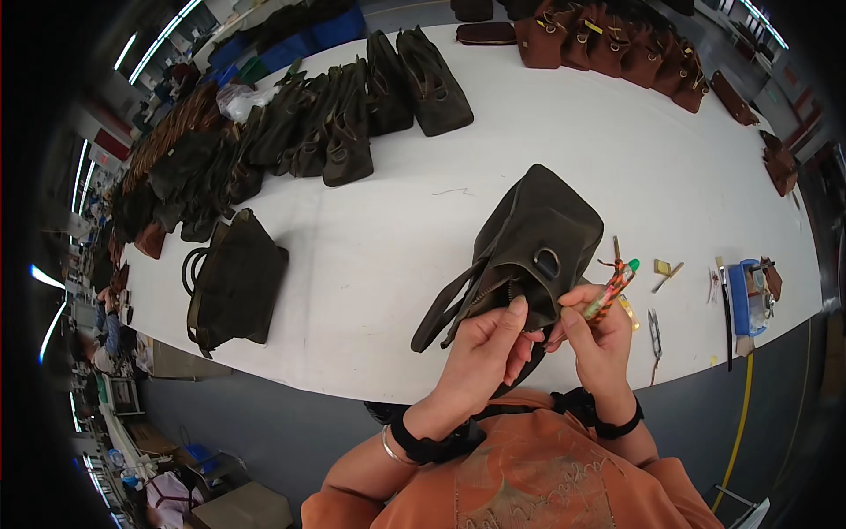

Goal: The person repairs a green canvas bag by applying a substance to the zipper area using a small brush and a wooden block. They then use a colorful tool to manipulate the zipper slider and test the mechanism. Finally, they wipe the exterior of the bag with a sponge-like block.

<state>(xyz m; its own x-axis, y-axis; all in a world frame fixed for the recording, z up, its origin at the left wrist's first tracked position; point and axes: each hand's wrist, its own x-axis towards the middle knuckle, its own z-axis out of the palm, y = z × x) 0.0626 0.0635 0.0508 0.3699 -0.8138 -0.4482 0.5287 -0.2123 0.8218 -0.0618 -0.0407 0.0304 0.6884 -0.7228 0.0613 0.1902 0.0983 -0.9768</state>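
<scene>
A dark olive handbag [551,212] lies tilted on the table in front of me, its mouth and handles toward my body. My left hand [480,353] is closed on the rim of its opening, with the thumb up beside the zipper [493,291]. On the bag's other side, my right hand [601,348] pinches near the rim. It also holds a slim tool [608,298] wrapped in orange and black stripes, with a green end sticking up between the fingers. A metal ring [546,262] shows on the bag's end panel. What lies between my fingertips is hidden.
Another dark handbag [238,286] stands at the left on the white table [370,256]. Rows of dark bags [348,132] fill the back left, brown bags [608,44] the back right. Thread snips [654,333] and a blue tray [749,295] lie at the right.
</scene>
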